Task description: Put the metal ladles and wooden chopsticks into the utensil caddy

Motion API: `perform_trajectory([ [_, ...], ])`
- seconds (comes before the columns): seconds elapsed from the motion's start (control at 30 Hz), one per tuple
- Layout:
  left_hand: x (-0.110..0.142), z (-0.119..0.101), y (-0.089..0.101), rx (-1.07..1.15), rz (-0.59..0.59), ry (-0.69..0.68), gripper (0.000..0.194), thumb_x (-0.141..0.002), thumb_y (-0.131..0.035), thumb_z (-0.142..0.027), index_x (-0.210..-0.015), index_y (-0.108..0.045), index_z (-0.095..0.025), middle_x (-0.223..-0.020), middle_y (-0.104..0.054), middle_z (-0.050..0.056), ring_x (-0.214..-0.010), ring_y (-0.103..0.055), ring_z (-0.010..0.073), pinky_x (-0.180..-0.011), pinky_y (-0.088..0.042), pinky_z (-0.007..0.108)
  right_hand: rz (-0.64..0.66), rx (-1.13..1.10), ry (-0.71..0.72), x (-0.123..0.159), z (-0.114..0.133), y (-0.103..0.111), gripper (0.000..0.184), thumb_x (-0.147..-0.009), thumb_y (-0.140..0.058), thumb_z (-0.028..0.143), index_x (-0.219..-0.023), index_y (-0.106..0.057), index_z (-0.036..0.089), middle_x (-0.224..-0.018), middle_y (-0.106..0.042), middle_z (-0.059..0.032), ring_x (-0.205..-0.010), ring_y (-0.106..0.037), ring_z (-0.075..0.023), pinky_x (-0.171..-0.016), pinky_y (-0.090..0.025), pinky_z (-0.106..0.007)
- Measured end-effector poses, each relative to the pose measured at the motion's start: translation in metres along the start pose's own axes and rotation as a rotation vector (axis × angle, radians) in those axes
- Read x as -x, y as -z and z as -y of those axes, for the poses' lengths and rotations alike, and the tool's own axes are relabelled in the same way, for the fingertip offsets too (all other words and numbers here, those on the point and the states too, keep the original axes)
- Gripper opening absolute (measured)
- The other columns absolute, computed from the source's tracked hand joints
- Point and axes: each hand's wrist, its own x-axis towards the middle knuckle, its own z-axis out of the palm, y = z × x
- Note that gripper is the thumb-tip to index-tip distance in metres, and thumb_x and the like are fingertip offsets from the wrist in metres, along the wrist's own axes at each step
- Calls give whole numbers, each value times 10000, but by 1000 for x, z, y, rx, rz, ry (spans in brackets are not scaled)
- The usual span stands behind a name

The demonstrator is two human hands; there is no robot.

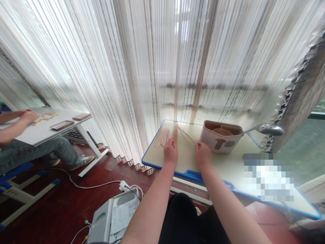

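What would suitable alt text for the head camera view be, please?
A right hand holds one thin stick and a left hand touches sticks lying on a blue-edged table, beside a holder with a perforated ladle; curtains hang behind.

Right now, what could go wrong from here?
The right hand is close beside the holder, so a sideways swing might bump it and shift the ladle jutting past its rim. The loose sticks by the left hand could scatter if nudged.
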Motion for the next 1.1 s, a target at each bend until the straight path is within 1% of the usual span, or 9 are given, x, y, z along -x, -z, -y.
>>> perform_trajectory([
  [0.13, 2, 1, -1, -49, 29, -73, 367, -784, -493, -143, -1147, -540, -172, -1009, -635, 92, -974, -574, 205, -865, -452, 356, -255, -200, 27, -2, -6, 17, 300, -855, -415, 358, -940, -591, 130, -833, -645, -85, -738, -578, -194, -682, -426, -308],
  [0.23, 2, 4, -3, -112, 33, -107, 389, -791, -523, -193, -1179, -514, -169, -1050, -621, 97, -1016, -555, 220, -893, -442, 383, -396, -294, 85, 0, -2, 25, 257, -851, -468, 349, -941, -582, 138, -806, -638, -74, -711, -584, -174, -684, -455, -305],
  [0.3, 2, 5, -4, -162, 25, -127, 421, -792, -544, -227, -1206, -491, -167, -1078, -609, 101, -1032, -546, 227, -905, -439, 396, -482, -363, 187, 3, 3, 30, 192, -842, -506, 303, -933, -576, 148, -829, -640, -74, -751, -599, -172, -718, -473, -316],
  [0.37, 3, 4, -5, -208, 30, -171, 458, -791, -562, -257, -1231, -471, -169, -1097, -600, 105, -1046, -538, 230, -913, -437, 403, -537, -445, 342, 6, 10, 37, 113, -827, -536, 232, -914, -571, 169, -877, -645, -71, -823, -611, -175, -771, -483, -336],
  [0.43, 3, -1, -5, -242, 60, -248, 465, -797, -562, -273, -1241, -466, -174, -1108, -597, 105, -1060, -530, 228, -924, -435, 404, -515, -523, 518, 11, 20, 47, 111, -809, -555, 165, -915, -572, 192, -913, -648, -63, -871, -613, -174, -807, -489, -350],
  [0.57, 7, -14, -6, -251, 157, -377, 336, -843, -483, -228, -1171, -537, -182, -1102, -614, 98, -1050, -544, 211, -933, -444, 387, -320, -675, 778, 21, 38, 65, 228, -791, -560, 93, -983, -575, 214, -928, -657, -62, -891, -617, -172, -802, -513, -342],
  [0.77, 7, -13, -11, -255, 163, -315, 267, -830, -432, -153, -1002, -626, -218, -1000, -654, 65, -969, -598, 200, -907, -483, 381, -162, -822, 861, 20, 37, 65, 230, -827, -513, 112, -1028, -570, 206, -965, -651, -86, -937, -606, -184, -820, -517, -364],
  [0.97, 3, -14, -9, -252, 198, -302, 305, -814, -414, -140, -1028, -610, -234, -976, -655, 48, -979, -594, 177, -921, -480, 339, -78, -813, 953, 20, 23, 52, 236, -844, -501, 158, -1066, -571, 197, -993, -652, -97, -938, -613, -186, -823, -521, -349],
  [1.1, 5, -17, -5, -184, 233, -322, 335, -804, -399, -136, -1059, -599, -223, -1023, -641, 56, -999, -585, 186, -921, -473, 349, -14, -793, 936, 24, 18, 41, 286, -843, -503, 162, -1121, -555, 200, -1029, -644, -110, -975, -599, -208, -846, -513, -375],
])
